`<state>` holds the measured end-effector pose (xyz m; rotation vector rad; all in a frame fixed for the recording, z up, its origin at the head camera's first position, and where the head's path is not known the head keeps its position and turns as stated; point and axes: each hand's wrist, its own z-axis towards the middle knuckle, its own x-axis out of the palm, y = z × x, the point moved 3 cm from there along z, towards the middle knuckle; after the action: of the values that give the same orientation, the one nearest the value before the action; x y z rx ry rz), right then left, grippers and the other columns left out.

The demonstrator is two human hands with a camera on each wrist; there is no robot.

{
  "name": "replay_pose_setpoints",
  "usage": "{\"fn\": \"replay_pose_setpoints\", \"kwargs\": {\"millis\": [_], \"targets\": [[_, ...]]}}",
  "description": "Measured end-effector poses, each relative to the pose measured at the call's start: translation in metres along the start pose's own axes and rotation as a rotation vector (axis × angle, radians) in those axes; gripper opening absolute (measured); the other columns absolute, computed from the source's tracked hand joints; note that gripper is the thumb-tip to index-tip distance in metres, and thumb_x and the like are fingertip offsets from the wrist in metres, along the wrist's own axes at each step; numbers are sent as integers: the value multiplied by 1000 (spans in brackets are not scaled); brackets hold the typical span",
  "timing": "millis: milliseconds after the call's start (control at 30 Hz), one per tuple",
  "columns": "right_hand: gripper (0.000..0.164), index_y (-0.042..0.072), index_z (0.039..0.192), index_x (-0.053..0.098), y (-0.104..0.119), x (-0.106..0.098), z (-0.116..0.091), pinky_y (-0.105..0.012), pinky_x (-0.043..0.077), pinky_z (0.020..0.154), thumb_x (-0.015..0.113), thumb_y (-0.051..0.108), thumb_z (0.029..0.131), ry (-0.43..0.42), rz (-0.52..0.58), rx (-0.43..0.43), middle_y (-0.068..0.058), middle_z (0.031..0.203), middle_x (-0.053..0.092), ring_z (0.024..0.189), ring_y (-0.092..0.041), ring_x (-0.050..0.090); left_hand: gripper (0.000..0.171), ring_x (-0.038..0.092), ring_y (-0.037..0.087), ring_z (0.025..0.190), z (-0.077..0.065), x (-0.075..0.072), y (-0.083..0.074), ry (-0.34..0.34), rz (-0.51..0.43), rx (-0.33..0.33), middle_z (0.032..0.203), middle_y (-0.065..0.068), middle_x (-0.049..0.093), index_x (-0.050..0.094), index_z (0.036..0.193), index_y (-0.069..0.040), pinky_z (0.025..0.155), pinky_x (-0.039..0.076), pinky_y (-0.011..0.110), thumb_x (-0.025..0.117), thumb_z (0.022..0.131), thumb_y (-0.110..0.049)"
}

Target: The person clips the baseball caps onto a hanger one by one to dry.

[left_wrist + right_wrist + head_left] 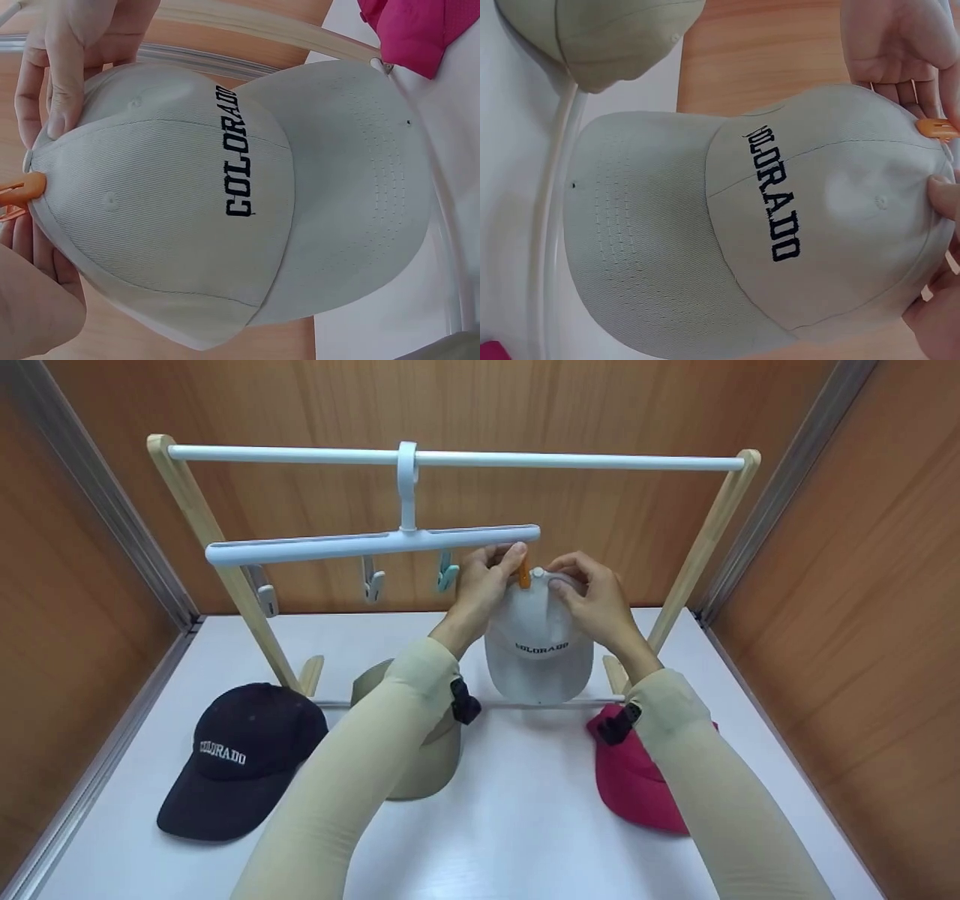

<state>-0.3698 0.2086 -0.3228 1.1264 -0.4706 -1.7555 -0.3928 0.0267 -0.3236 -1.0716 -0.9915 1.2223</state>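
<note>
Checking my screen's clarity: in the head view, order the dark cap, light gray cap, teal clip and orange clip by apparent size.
1. Dark cap
2. Light gray cap
3. Teal clip and orange clip: too alike to rank, the orange one partly hidden.

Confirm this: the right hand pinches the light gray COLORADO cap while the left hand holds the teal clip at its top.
Not teal: in the head view, the left hand holds the orange clip at the top of the light gray COLORADO cap, which the right hand indeed pinches.
</note>
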Motion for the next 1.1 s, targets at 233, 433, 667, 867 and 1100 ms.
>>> {"fn": "replay_pose_setpoints", "kwargs": {"millis": [233, 433, 667, 867, 1100], "targets": [[21, 22, 115, 64, -5, 0, -2, -27, 47, 100, 66, 20, 94, 19, -34, 15, 9, 109, 63, 102, -7, 61, 42, 62, 10, 110, -2, 0, 2, 18, 1, 9, 112, -6, 67, 66, 118, -21, 98, 49, 32, 67, 88, -51], [23, 21, 117, 64, -8, 2, -4, -30, 47, 100, 66, 21, 94, 36, -72, 16, 6, 109, 62, 103, -10, 60, 41, 62, 10, 107, -3, -3, 5, 32, 19, 34, 112, -4, 66, 66, 118, -20, 95, 50, 29, 68, 89, -48], [22, 19, 116, 65, -11, 2, -6, -36, 48, 99, 66, 17, 94, 56, -115, 21, 3, 106, 62, 98, -14, 55, 43, 60, 12, 107, -6, -4, 8, 86, 41, 61, 113, -3, 66, 65, 121, -18, 96, 49, 29, 67, 90, -47], [22, 18, 116, 64, -15, 1, -9, -43, 49, 98, 66, 18, 94, 86, -133, 0, 3, 108, 64, 100, -15, 56, 44, 60, 14, 107, -10, -4, 10, 136, 49, 63, 115, 0, 64, 62, 124, -17, 98, 48, 33, 68, 90, -45], [22, 19, 116, 65, -16, 0, -14, -44, 47, 91, 67, 21, 94, 109, -158, -15, 4, 105, 67, 98, -15, 56, 48, 59, 13, 108, -16, -5, 14, 148, 78, 54, 116, -2, 64, 61, 125, -17, 98, 47, 33, 68, 89, -48]]}}
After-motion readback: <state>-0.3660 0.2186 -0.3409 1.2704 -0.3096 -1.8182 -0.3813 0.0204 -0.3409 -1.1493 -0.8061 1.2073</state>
